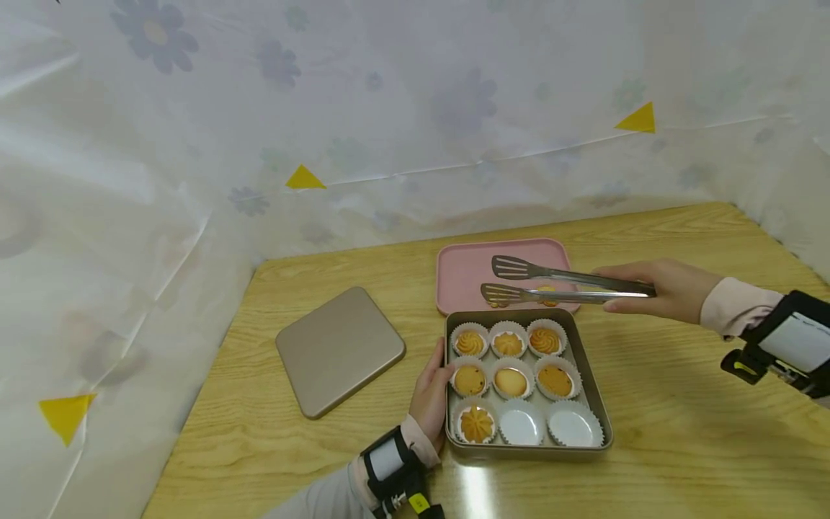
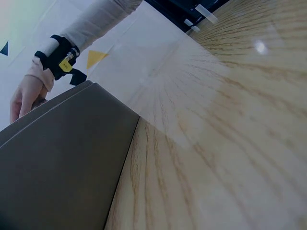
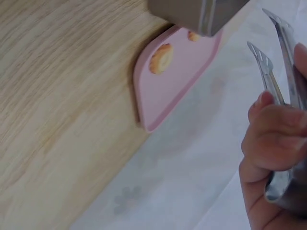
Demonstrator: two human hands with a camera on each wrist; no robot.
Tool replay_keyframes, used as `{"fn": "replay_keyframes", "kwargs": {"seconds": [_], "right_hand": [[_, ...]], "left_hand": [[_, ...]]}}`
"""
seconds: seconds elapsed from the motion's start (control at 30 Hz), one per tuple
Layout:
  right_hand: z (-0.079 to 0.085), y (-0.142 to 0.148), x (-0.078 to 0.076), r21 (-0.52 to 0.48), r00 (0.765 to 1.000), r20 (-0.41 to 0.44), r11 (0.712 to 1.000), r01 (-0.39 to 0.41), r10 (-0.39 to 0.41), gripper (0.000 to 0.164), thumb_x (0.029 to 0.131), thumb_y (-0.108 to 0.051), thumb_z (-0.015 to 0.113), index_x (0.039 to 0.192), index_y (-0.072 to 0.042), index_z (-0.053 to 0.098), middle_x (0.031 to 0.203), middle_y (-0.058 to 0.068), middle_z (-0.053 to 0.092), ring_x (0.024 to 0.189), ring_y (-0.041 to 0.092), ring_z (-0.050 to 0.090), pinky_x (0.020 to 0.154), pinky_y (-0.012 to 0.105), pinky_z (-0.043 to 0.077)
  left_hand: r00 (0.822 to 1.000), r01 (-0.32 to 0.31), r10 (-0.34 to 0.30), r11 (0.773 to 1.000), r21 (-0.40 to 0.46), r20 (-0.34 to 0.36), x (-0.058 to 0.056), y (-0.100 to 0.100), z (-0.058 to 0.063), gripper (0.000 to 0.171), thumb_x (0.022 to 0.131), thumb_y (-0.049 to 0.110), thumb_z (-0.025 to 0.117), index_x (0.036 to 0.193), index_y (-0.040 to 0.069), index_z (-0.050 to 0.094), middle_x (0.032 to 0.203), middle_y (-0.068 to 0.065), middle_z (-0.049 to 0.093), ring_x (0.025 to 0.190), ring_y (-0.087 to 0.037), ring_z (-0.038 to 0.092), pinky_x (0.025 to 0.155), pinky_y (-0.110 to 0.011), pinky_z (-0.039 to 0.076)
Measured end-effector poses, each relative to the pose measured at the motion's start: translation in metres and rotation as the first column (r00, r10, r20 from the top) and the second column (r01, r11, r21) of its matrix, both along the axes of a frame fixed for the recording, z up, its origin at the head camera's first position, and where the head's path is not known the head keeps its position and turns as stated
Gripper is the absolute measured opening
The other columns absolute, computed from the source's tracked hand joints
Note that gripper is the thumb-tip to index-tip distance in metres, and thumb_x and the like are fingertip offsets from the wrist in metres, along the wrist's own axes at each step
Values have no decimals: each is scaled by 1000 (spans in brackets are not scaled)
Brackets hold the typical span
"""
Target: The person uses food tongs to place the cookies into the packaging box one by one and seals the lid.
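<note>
My right hand [image 1: 668,288] grips metal serving tongs [image 1: 583,280] near their hinged end. Their slotted tips are spread, with nothing between them, over the pink tray [image 1: 463,270]. Cookies [image 3: 161,58] lie on that tray, partly covered by the tongs in the head view. My left hand [image 1: 428,396] holds the left wall of a square metal tin [image 1: 519,453], thumb at the rim, fingers along the outside. In the tin, white paper cups stand in rows. Several contain cookies [image 1: 510,382]; the front middle cup [image 1: 521,424] and front right cup [image 1: 576,425] are empty.
A flat gold-brown metal lid [image 1: 340,352] lies left of the tin on the wooden table [image 1: 681,432]. Behind the table hangs a pale flowered sheet [image 1: 415,94] with yellow triangles on it. The pink tray sits directly behind the tin.
</note>
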State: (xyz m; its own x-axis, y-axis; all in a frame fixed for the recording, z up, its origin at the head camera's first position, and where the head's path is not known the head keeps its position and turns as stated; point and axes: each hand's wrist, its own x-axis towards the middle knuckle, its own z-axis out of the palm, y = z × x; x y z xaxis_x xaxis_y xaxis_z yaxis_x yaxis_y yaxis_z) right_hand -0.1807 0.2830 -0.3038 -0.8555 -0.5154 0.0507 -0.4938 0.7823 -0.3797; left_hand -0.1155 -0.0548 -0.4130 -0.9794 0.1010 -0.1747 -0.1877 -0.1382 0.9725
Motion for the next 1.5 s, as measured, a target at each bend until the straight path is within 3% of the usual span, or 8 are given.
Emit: {"fn": "replay_keyframes", "kwargs": {"seconds": [0.2, 0.5, 0.67, 0.9, 1.17, 1.5], "right_hand": [[-9, -5, -18, 67, 997, 59, 997, 49, -53, 59, 87, -27, 71, 134, 5, 55, 85, -2, 65, 61, 7, 42, 58, 25, 35], [-19, -7, -35, 91, 997, 78, 996, -21, 14, 56, 86, -26, 72, 129, 7, 58, 95, 5, 71, 69, 8, 50, 63, 28, 43], [-20, -10, -37, 109, 997, 74, 993, -34, 26, 55, 85, -25, 73, 128, 7, 59, 100, 11, 71, 72, 10, 53, 65, 31, 46], [-22, -12, -39, 158, 998, 50, 986, -44, 37, 52, 86, -25, 72, 126, 5, 61, 95, 7, 70, 72, 12, 54, 64, 34, 46], [-24, -12, -37, 196, 999, 22, 980, -31, 27, 51, 87, -26, 71, 126, 5, 61, 98, 12, 71, 73, 14, 57, 63, 36, 47], [-25, -15, -34, 136, 998, -2, 989, -66, 67, 44, 87, -20, 71, 123, 5, 63, 88, 3, 70, 66, 8, 51, 60, 30, 44]], "left_hand": [[1000, 0, 0, 1000, -4, 0, 1, 0, -2, 59, 99, 13, 39, 153, 3, 21, 160, -13, 18, 148, -31, 8, 120, -49, 6], [1000, -7, 7, 1000, -14, 2, 1, 0, -3, 59, 98, 13, 39, 153, 2, 22, 160, -14, 18, 148, -32, 9, 120, -50, 6], [1000, -5, 5, 1000, -5, -6, 2, 0, -4, 59, 98, 12, 39, 153, 2, 21, 160, -14, 17, 148, -32, 8, 120, -49, 5], [1000, -10, 10, 1000, -14, -1, 2, 1, -3, 59, 98, 13, 39, 153, 2, 22, 160, -14, 19, 148, -33, 9, 120, -50, 6], [1000, -2, 2, 1000, -18, -4, 2, 0, -3, 58, 99, 13, 39, 153, 2, 22, 160, -13, 18, 148, -32, 9, 120, -49, 6], [1000, -1, 1, 1000, -20, -15, 2, 0, -3, 58, 99, 12, 38, 153, 3, 21, 160, -13, 18, 148, -31, 9, 120, -48, 6]]}}
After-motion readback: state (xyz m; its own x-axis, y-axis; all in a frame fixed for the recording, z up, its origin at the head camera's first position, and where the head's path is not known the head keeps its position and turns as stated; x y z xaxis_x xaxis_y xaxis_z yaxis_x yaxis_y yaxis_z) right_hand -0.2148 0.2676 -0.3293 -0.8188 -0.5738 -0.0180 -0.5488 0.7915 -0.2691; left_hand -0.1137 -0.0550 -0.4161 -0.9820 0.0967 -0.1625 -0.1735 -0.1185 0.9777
